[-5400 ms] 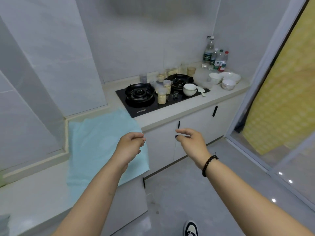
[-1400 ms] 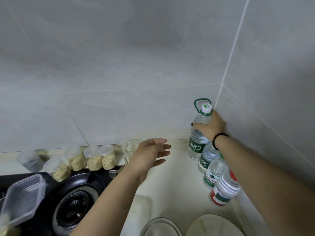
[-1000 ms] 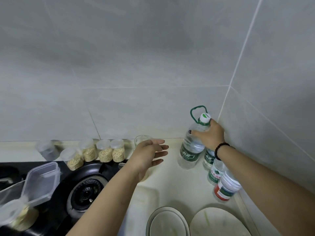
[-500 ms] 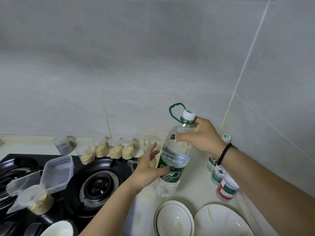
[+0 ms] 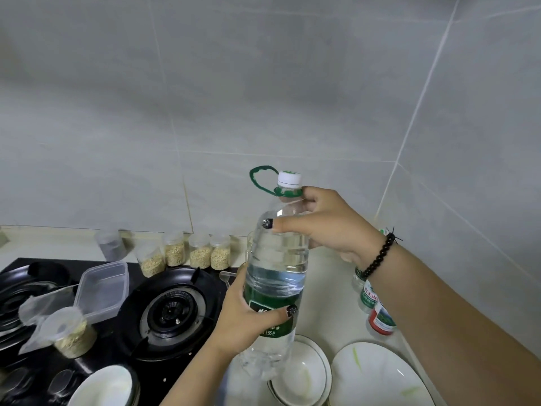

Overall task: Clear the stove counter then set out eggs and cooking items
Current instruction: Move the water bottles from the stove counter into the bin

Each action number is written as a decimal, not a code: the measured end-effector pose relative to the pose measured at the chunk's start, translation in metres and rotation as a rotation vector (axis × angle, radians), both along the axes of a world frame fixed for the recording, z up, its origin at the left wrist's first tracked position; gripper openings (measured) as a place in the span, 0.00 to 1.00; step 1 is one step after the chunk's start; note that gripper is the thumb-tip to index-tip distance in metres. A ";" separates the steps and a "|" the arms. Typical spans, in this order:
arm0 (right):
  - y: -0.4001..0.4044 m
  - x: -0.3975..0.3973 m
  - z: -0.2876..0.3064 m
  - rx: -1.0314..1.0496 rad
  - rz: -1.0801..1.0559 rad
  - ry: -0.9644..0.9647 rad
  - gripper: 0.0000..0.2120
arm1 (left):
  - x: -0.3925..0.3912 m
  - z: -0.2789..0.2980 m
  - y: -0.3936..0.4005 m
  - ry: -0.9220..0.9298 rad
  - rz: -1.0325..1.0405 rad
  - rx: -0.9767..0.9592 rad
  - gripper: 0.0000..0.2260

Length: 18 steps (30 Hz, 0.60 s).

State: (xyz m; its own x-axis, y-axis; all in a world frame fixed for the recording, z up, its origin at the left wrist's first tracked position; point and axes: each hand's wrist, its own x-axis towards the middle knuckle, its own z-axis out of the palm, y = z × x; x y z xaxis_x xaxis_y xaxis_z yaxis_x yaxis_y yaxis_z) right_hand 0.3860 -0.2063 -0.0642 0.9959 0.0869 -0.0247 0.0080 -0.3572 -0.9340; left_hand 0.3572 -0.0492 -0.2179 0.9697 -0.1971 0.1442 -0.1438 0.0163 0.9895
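Holding the water bottle [image 5: 273,271] upright, right hand [image 5: 325,224] grips its neck, left hand [image 5: 246,317] its labelled middle.

Grey tiled wall [image 5: 263,98], black bead bracelet [image 5: 377,254] on the wrist

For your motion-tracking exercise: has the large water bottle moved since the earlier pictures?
Yes. The large water bottle has left the wall corner beside the small bottles and is held up nearer the stove burner, by the left hand and right hand.
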 end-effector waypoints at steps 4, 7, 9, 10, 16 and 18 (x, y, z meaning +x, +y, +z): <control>-0.011 -0.002 0.010 0.048 0.076 0.072 0.17 | -0.011 0.000 0.004 0.112 -0.004 -0.182 0.33; -0.033 -0.001 0.006 0.152 0.031 0.081 0.14 | -0.017 -0.001 0.007 0.303 -0.094 -0.381 0.43; -0.051 0.005 -0.004 0.192 -0.043 0.096 0.14 | -0.017 0.002 0.005 0.401 -0.146 -0.520 0.49; -0.060 0.010 -0.011 0.202 -0.086 0.110 0.14 | -0.016 0.002 0.004 0.428 -0.150 -0.560 0.50; -0.125 0.051 -0.053 0.050 -0.427 0.130 0.11 | -0.004 0.010 -0.021 0.475 -0.219 -0.615 0.55; -0.149 0.069 -0.065 -0.070 -0.524 0.095 0.05 | 0.000 0.009 -0.030 0.478 -0.218 -0.595 0.54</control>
